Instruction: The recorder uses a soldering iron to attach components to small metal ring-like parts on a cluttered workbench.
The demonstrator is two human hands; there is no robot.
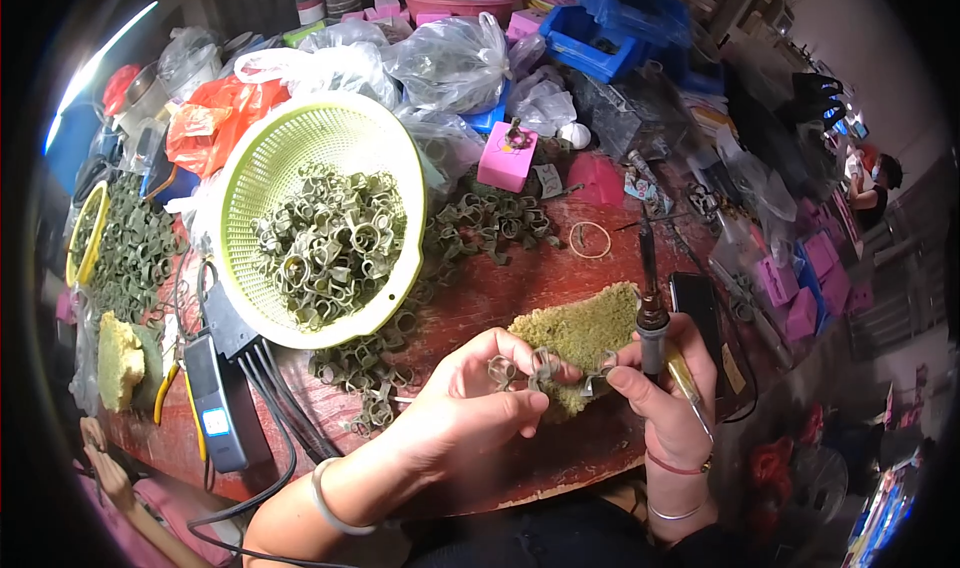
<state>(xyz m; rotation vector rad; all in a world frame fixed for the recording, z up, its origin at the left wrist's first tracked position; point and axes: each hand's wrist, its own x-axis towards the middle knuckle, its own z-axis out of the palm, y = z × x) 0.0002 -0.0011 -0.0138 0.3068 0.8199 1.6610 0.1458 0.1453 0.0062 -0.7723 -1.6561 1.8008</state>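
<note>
My left hand (480,388) is closed on small grey-green ring pieces (502,370), pinched above a yellow-green sponge (565,318). My right hand (660,398) grips a yellow-handled tool (680,373) and has its thumb at another ring piece (600,376) beside the left hand's. A dark pen-like tool with a metal collar (652,323) stands upright at my right fingers; whether they hold it is unclear. Loose ring pieces (360,368) lie left of my hands, and a pale yellow colander (245,248) full of similar pieces sits at the upper left.
A grey device with cables (215,398), pliers (190,408) and a phone (694,308) lie on the red table (520,258). Behind are plastic bags (445,63), blue bins (590,43) and pink blocks (505,158). Another person's hand (110,473) is at lower left; someone (865,198) sits at right.
</note>
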